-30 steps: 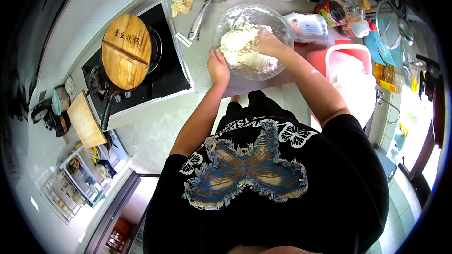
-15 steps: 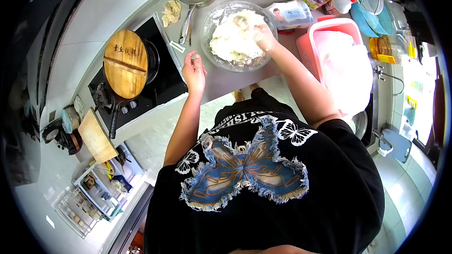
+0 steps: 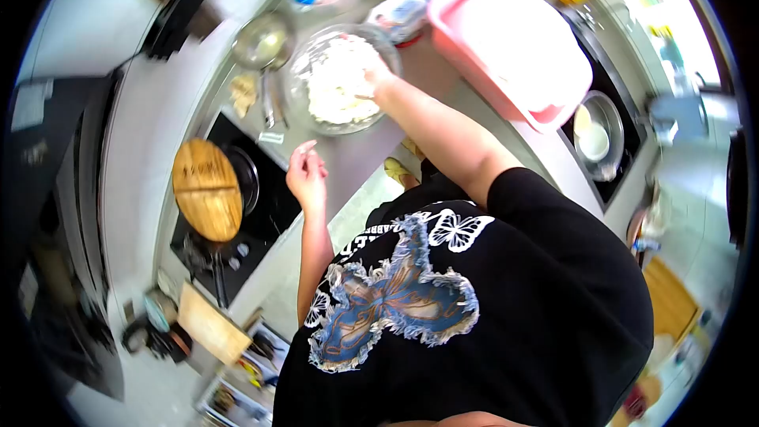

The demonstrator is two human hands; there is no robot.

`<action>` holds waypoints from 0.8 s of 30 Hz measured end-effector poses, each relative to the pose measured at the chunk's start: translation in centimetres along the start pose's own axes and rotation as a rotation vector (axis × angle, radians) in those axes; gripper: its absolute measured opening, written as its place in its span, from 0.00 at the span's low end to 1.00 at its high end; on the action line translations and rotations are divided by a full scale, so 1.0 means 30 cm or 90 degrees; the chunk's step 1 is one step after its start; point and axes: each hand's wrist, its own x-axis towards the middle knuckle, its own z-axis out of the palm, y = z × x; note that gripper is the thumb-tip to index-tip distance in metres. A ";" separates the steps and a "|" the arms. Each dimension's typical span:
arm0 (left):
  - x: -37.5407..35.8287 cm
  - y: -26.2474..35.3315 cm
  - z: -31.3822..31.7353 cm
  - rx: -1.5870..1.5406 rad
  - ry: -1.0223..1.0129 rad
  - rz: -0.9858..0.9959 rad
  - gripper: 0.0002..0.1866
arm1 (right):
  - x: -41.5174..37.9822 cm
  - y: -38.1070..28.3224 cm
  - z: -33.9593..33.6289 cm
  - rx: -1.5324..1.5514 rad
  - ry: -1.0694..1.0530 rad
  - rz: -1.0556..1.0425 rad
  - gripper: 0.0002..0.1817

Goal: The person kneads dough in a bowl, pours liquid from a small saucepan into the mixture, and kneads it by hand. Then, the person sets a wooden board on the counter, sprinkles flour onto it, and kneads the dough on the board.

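A clear bowl (image 3: 299,115) on the grey counter (image 3: 348,158) holds a lumpy, pale dough (image 3: 336,83). My right hand (image 3: 373,81) reaches into the bowl at its right side, against the dough; its fingers are blurred and partly sunk in it. My left hand (image 3: 307,170) hovers over the counter edge below the bowl, touching nothing, with its fingers loosely curled and apart. Left of the bowl lie a metal ladle or small pan (image 3: 263,43) and a crumpled cloth (image 3: 243,95).
A pink tub (image 3: 506,99) with a white bag stands at the right, beside a wipes pack (image 3: 401,12). A wooden-lidded pan (image 3: 207,190) sits on the black stove at the left. The sink (image 3: 605,126) holds bowls.
The whole view has turned and shifted, moving the bowl left in the frame and showing more of the sink. My right hand remains in the bowl, my left outside it.
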 end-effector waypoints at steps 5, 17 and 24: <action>0.015 0.020 0.007 0.070 -0.064 -0.038 0.11 | -0.109 -0.084 0.153 0.078 -0.272 0.047 0.13; 0.216 0.592 0.781 0.082 -0.228 0.553 0.13 | -0.884 -0.624 0.283 0.020 -0.213 -0.337 0.17; -0.263 0.784 1.273 0.378 -0.649 0.653 0.15 | -1.250 -0.949 0.128 -0.058 -0.220 -0.495 0.20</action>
